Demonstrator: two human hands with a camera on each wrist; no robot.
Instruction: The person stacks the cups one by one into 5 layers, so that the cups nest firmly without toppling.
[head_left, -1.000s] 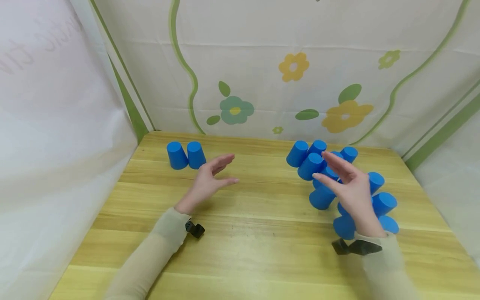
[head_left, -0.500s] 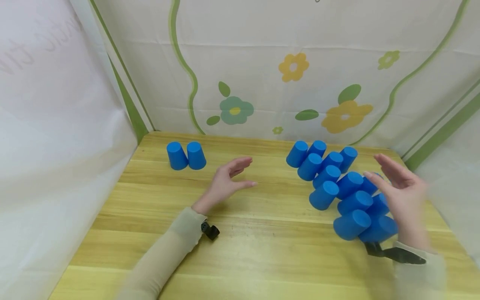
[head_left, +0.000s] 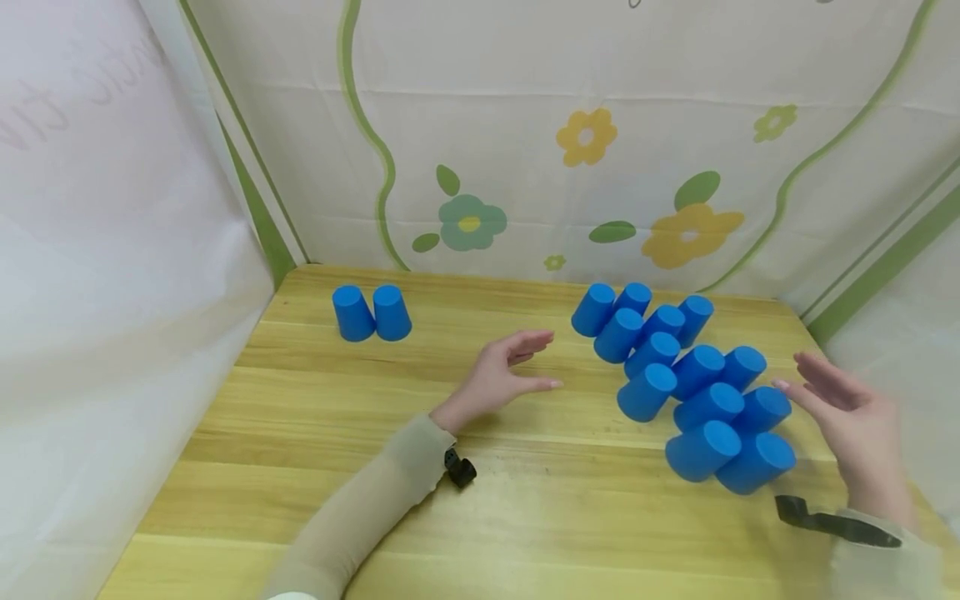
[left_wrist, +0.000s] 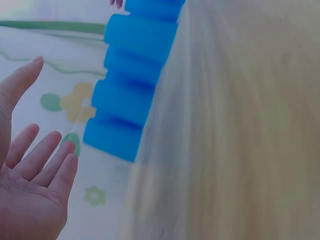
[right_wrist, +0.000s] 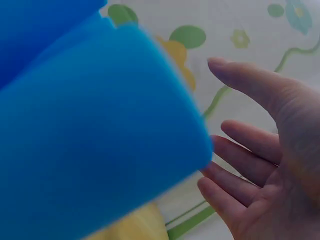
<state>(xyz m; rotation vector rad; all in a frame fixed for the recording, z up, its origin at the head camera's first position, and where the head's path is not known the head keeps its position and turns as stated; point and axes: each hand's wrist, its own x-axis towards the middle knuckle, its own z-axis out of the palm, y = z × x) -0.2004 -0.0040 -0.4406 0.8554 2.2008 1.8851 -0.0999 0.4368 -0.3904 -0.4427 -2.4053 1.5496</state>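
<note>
A cluster of several blue cups (head_left: pixel 712 408) stands upside down on the right half of the wooden table. To its left, my left hand (head_left: pixel 502 375) hovers with thumb and fingers apart, holding nothing. Beyond the cluster's right side is my right hand (head_left: pixel 858 421), its thumb tip nearest a cup (head_left: pixel 765 408) at that edge; it too holds nothing. Two more inverted blue cups (head_left: pixel 354 315) stand side by side at the far left. In the left wrist view, a row of blue cups (left_wrist: pixel 127 90) shows past my palm. One large blue cup (right_wrist: pixel 110 135) fills much of the right wrist view.
The wooden table (head_left: pixel 465 533) meets a white cloth (head_left: pixel 510 83) printed with flowers at its back edge. White cloth also hangs at the left and right. A black camera mount (head_left: pixel 459 468) sits on the left wrist, and another (head_left: pixel 832 521) on the right.
Both hands have moved to the right. The left hand has left the pair of cups and neared the cluster; the right hand has passed over the cluster to its outer side. The cups stay put.
</note>
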